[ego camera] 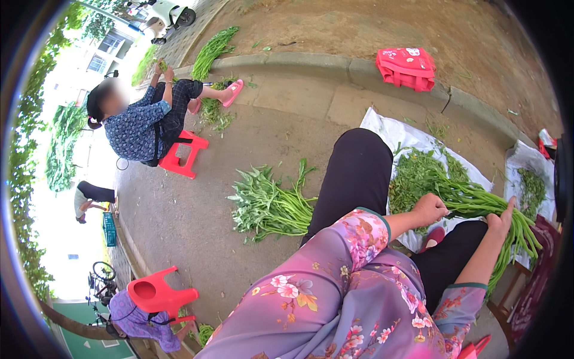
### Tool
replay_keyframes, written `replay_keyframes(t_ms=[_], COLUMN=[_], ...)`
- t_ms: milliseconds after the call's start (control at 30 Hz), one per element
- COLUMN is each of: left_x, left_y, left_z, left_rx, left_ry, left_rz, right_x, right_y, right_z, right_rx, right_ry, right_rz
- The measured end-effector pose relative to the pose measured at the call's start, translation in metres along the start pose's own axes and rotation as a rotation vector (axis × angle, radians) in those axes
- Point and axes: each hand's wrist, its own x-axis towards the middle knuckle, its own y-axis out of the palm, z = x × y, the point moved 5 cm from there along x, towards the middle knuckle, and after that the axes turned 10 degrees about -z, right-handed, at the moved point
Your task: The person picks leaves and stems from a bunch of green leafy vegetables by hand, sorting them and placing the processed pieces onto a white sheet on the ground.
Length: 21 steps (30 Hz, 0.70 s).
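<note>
Long green stems of a leafy bunch, apparently water spinach, lie across my right thigh. My right hand grips the bunch around its stems, with the cut ends hanging past the wrist. Beside the leafy part is my left hand, its thumb and fingertips drawn together; whether a small piece is pinched between them is unclear. Under the bunch, loose picked leaves are heaped on a white plastic sheet in front of my knees. Another bunch of greens rests on the pavement to my left.
A red bag sits on the kerb. To the left, a person on a red plastic stool handles greens near another bunch. Another seated person occupies a red chair. A second sheet bears leaves.
</note>
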Motion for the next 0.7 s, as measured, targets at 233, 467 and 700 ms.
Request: replay_keyframes(t_ms=[233,467,700], left_x=[0.003,0.001,0.004], left_y=[-0.004,-0.013,-0.014], left_z=[0.019,0.017,0.024], left_rx=[-0.06,-0.067,0.036], left_ry=[-0.063,-0.054,-0.038], left_rz=[-0.008,-0.031,-0.056], right_x=[0.008,0.013,0.01], right_y=[-0.003,-0.004,-0.004], right_z=[0.004,0.002,0.002], right_rx=[0.016,0.014,0.024], right_ry=[0.002,0.034,0.039], right_rz=[0.031,0.018,0.017])
